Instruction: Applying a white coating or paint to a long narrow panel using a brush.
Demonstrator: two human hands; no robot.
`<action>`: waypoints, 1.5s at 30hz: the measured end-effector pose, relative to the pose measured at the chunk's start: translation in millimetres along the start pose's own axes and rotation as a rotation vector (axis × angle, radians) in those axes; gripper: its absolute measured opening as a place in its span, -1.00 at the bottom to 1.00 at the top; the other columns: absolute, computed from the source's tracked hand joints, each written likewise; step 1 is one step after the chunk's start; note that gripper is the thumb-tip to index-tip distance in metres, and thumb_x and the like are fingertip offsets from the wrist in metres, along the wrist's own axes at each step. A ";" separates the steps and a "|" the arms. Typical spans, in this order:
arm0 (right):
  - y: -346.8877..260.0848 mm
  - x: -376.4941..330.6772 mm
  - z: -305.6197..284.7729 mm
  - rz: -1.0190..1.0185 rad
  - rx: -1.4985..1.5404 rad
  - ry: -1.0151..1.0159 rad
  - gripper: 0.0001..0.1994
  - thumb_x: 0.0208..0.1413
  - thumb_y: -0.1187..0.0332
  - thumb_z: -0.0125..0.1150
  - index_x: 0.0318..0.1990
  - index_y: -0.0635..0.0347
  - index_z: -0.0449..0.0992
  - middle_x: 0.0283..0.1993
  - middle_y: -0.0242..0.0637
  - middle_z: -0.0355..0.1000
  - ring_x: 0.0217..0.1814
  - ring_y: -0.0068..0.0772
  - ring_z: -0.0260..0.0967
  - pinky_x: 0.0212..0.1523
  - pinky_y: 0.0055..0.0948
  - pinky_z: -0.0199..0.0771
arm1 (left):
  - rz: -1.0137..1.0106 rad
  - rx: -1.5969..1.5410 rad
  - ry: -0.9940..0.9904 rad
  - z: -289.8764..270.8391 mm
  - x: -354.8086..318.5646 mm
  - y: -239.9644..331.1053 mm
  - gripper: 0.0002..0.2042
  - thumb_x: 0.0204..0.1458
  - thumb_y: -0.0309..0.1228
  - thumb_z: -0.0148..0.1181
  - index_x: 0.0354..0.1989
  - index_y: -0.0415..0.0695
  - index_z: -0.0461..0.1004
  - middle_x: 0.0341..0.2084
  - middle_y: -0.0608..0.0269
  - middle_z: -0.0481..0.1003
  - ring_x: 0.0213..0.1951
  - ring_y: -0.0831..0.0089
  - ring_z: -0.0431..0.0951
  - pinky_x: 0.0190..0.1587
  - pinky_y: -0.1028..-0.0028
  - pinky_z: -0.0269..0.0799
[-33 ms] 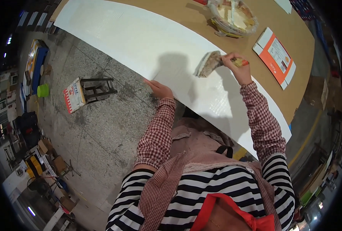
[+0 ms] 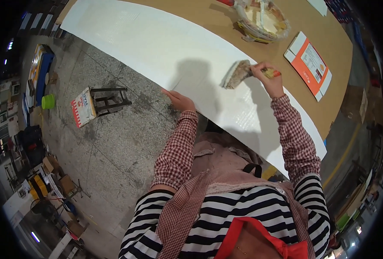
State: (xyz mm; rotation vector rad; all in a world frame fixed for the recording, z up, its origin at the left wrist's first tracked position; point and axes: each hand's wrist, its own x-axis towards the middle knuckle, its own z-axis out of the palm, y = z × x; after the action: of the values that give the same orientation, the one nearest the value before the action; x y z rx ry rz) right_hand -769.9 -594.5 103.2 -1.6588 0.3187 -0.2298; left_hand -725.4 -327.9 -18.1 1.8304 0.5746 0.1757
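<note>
A long white sheet (image 2: 148,39) lies across the table. My right hand (image 2: 267,77) is closed around the handle of a wide brush (image 2: 237,74) with shaggy, grey-brown bristles. Those bristles rest on or just over the sheet near its far edge; which of the two I cannot tell. The handle's yellowish, red-tipped end pokes out to the right of my fist. By the sheet's near edge is my left hand (image 2: 180,101), fingers stretched out along that edge and apparently touching it, with nothing seen in them. Part of the sheet has a wet-looking sheen.
Beyond the sheet, a plastic-lined bowl (image 2: 267,21) of pale paste stands on the brown tabletop (image 2: 191,9). An orange-and-white flattened carton (image 2: 308,64) lies to its right. On the floor at left are a dark-legged stool (image 2: 109,101) with a printed cover and a green bucket (image 2: 48,101).
My right hand and the brush have shifted slightly right and toward me. The left hand stays almost where it was at the sheet's near edge.
</note>
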 end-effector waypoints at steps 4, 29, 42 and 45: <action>8.0 -37.7 -31.0 0.086 -0.148 0.029 -0.87 0.01 0.49 0.25 -0.51 0.28 0.44 -0.41 -0.39 0.46 -0.34 -0.66 0.36 -0.27 -0.64 0.38 | -0.121 -0.033 -0.068 -4.8 0.4 -5.8 -0.50 0.29 -0.28 -0.56 0.33 -0.28 -0.28 0.31 -0.20 -0.16 0.34 0.03 -0.13 0.37 0.25 -0.14; -26.3 44.0 69.4 -0.030 0.028 0.001 -0.91 0.02 0.50 0.23 -0.46 0.28 0.46 -0.42 -0.39 0.46 -0.32 -0.62 0.37 -0.25 -0.62 0.36 | 0.055 -0.187 0.012 1.3 13.6 -37.6 -0.51 0.29 -0.33 -0.49 0.32 -0.35 -0.20 0.30 -0.22 -0.12 0.34 0.07 -0.07 0.34 0.29 -0.10; -45.6 -54.5 -19.4 0.010 -0.132 0.319 -0.90 0.03 0.47 0.16 -0.45 0.30 0.45 -0.40 -0.30 0.36 -0.31 -0.49 0.36 -0.23 -0.51 0.40 | 0.118 -0.035 0.131 -20.0 19.6 -36.6 -0.52 0.28 -0.27 -0.39 0.29 -0.31 -0.05 0.25 -0.14 0.07 0.29 0.08 0.03 0.32 0.22 -0.11; -69.7 -85.0 -64.0 -0.052 -0.088 0.458 -0.85 0.12 0.41 0.08 -0.38 0.34 0.43 -0.31 -0.20 0.43 -0.26 -0.42 0.40 -0.18 -0.45 0.40 | 0.394 0.240 0.263 -35.9 40.5 20.8 -0.57 0.25 -0.28 -0.25 0.18 -0.32 0.16 0.13 -0.08 0.23 0.21 0.09 0.16 0.27 0.17 -0.01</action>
State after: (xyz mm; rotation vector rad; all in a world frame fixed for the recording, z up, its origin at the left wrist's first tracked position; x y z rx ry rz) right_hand -866.1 -619.0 182.8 -1.6917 0.6376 -0.6461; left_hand -698.3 -283.1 6.6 2.1598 0.4216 0.6426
